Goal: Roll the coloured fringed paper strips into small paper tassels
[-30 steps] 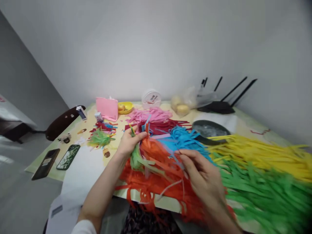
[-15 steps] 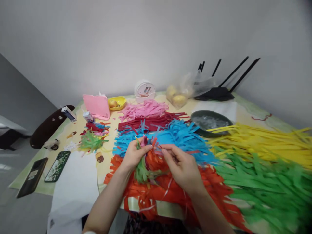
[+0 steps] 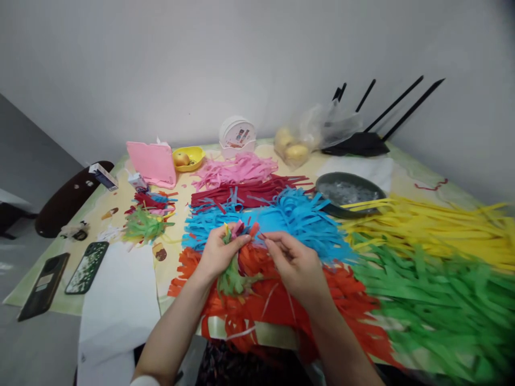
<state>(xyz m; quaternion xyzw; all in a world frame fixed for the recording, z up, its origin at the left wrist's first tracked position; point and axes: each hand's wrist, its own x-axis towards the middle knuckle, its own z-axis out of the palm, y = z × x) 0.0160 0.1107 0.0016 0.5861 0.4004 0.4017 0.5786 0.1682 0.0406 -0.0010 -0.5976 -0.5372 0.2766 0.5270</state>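
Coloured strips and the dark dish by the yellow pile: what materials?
Blue strips: likely thin matte paper; flat, clean-cut, curling at the ends. Dark dish: looks like glazed ceramic or enamelled metal, with a smooth, faintly glossy rim; cannot tell which.

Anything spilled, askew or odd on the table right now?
Yes: orange strips spill over the near table edge, below the left hand gripping a mixed-colour bundle. Yellow strips lie across the dark pan's rim.

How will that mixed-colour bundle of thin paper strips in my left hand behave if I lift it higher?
The mixed-colour bundle of thin paper strips is probably floppy: its green ends droop below the left hand. It looks very light, pinched by fingertips only. Loose strips may slip out, since only that grip seems to hold them while the right hand adds another.
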